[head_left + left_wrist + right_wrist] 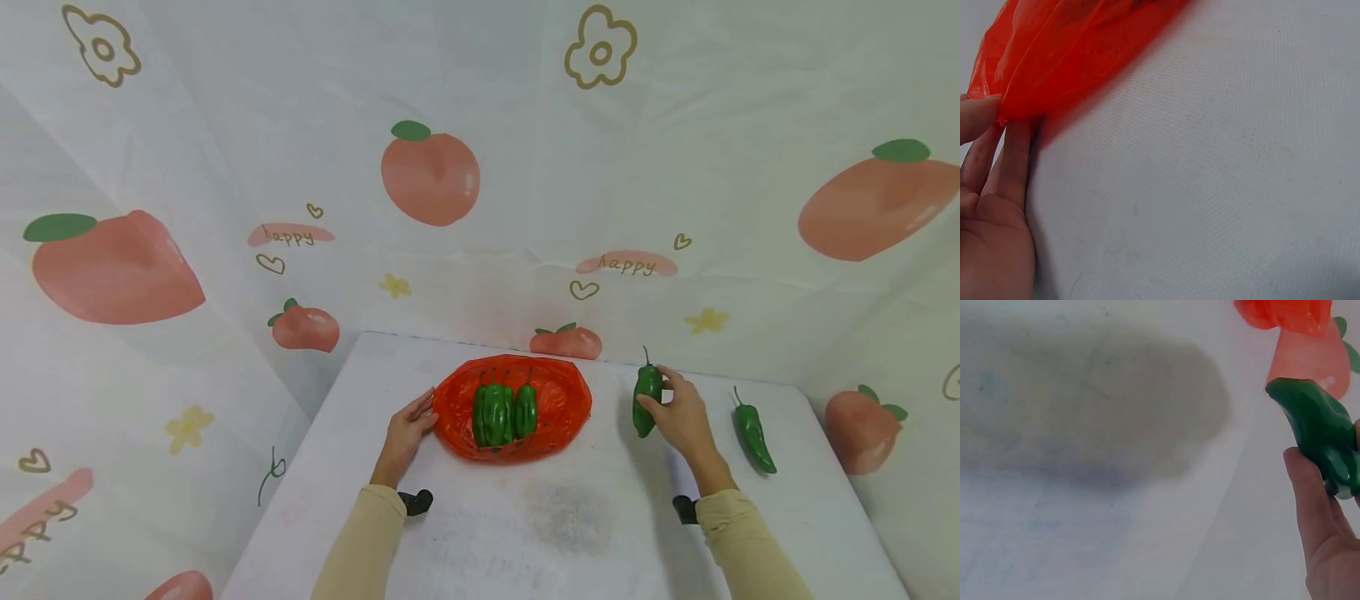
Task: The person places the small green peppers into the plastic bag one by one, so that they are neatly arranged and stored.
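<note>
An open red plastic bag (pixel 566 408) lies spread on the table with several green peppers (pixel 495 414) side by side in it, stems toward the back. At its left edge, my left hand (pixel 408 429) pinches the rim; the left wrist view shows the red film (pixel 1079 56) between thumb and fingers. To the right of the bag, my right hand (pixel 681 417) grips a green pepper (pixel 647 400), its stem up, held above the table. In the right wrist view that pepper (pixel 1319 422) shows its pointed end, with part of my hand cut off by the frame.
Another green pepper (pixel 754 437) lies on the white table (pixel 480 542), right of my right hand. A fruit-printed white sheet (pixel 517 250) hangs behind the table and at its sides. Black wrist devices (pixel 417 502) show at both wrists.
</note>
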Tool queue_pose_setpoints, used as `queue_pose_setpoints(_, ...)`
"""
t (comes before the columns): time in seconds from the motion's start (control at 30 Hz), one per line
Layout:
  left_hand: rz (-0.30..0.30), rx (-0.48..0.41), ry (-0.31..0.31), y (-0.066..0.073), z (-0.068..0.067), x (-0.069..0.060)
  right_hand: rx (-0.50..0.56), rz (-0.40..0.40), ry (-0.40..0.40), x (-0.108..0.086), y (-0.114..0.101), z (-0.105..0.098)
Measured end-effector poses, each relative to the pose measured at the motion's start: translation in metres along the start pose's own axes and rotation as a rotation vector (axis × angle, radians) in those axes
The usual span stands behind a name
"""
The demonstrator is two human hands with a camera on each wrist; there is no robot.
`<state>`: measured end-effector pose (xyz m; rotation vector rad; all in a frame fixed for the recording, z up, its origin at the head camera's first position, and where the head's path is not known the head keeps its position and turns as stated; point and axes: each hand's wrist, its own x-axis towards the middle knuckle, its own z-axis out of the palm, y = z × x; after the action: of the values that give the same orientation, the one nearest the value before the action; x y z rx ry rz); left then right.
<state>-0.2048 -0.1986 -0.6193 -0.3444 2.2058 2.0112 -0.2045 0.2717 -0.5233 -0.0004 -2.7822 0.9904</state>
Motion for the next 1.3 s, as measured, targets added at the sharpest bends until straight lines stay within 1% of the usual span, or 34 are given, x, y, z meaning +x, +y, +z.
queue_pose_setpoints(0.13, -0.015, 0.004, -0.003, 0.003, 0.000, -0.002, 0.018, 0.021, -0.024, -0.001, -0.010, 0.002)
queue_pose_setpoints(0.23, -0.001, -0.013, -0.009, 0.004, 0.000, -0.002, 0.047, 0.042, -0.050, 0.000, -0.016, 0.006)
queue_pose_setpoints(0.37, 0.024, -0.039, -0.014, 0.005, 0.000, -0.003, 0.085, 0.041, -0.072, -0.001, -0.023, 0.012)
queue_pose_setpoints(0.57, 0.011, -0.014, -0.020, 0.006, -0.001, -0.004, 0.103, 0.036, -0.093, -0.003, -0.040, 0.017)
queue_pose_setpoints(0.77, 0.000, -0.004, -0.024, 0.007, 0.000, -0.004, 0.151, 0.040, -0.115, -0.003, -0.058, 0.019)
queue_pose_setpoints(1.1, -0.002, 0.000, -0.019, 0.010, 0.000, -0.003, 0.241, 0.035, -0.136, 0.000, -0.075, 0.031)
queue_pose_setpoints(1.3, -0.017, -0.001, -0.021, 0.009, -0.001, -0.004, 0.283, 0.045, -0.169, 0.000, -0.085, 0.042)
